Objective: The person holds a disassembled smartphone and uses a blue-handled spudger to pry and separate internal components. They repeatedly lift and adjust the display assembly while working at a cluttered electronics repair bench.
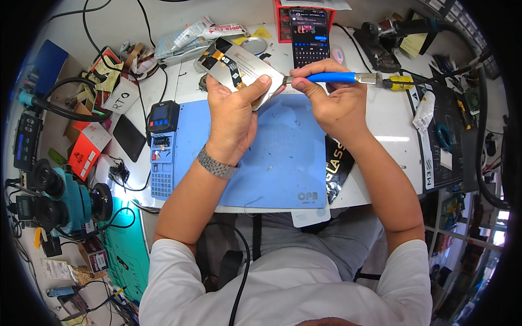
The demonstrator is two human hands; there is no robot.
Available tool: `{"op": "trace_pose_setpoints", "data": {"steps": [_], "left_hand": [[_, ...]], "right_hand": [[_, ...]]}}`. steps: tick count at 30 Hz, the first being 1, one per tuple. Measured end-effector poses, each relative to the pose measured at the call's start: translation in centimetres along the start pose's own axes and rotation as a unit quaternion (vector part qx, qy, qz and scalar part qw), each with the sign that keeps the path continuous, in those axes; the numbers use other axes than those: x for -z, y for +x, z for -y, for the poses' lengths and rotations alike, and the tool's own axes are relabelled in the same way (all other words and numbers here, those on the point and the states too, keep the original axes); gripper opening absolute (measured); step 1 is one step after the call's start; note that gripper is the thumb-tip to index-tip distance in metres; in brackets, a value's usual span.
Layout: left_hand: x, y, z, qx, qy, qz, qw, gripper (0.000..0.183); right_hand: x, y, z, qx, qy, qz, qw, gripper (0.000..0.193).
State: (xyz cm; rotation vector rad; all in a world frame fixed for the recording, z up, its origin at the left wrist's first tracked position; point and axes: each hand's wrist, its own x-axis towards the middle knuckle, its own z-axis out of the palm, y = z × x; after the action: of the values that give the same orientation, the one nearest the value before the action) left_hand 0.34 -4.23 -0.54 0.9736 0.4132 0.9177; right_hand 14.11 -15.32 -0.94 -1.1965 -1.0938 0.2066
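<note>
Nearest, a blue mat (pixel 272 168) lies on the white tabletop (pixel 394 119), and above its far edge the left hand (pixel 234 111) grasps a tilted silver panel (pixel 253 60) bearing a dark ribbon cable (pixel 232 68), thumb pressed on the flat face. The right hand (pixel 340 106) has its grip closed round a blue-handled tool (pixel 331 77), its metal tip at the panel's right edge, though actual contact is hard to confirm. Beyond, a lit phone (pixel 310 53) shows before a red box (pixel 284 27).
</note>
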Motion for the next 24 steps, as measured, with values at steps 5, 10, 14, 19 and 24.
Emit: {"op": "trace_pose_setpoints", "data": {"steps": [5, 10, 14, 19, 24], "left_hand": [[0.61, 0.38, 0.18, 0.002, 0.005, -0.004, 1.000, 0.066], [0.48, 0.30, 0.46, -0.017, 0.015, -0.003, 1.000, 0.065], [0.56, 0.33, 0.34, -0.008, 0.009, -0.003, 1.000, 0.064], [0.49, 0.29, 0.05, 0.001, 0.014, 0.003, 1.000, 0.063], [0.22, 0.16, 0.28, -0.012, -0.001, -0.010, 1.000, 0.065]], "right_hand": [[-0.45, -0.74, -0.39, 0.024, -0.034, 0.046, 0.998, 0.008], [-0.19, -0.14, 0.17, -0.013, -0.008, -0.007, 1.000, 0.009], [-0.21, -0.43, -0.38, 0.010, -0.015, 0.036, 0.999, 0.009], [-0.24, -0.53, -0.10, 0.015, -0.047, 0.020, 0.999, 0.010], [-0.03, -0.05, -0.19, 0.002, 0.003, 0.005, 1.000, 0.010]]}}
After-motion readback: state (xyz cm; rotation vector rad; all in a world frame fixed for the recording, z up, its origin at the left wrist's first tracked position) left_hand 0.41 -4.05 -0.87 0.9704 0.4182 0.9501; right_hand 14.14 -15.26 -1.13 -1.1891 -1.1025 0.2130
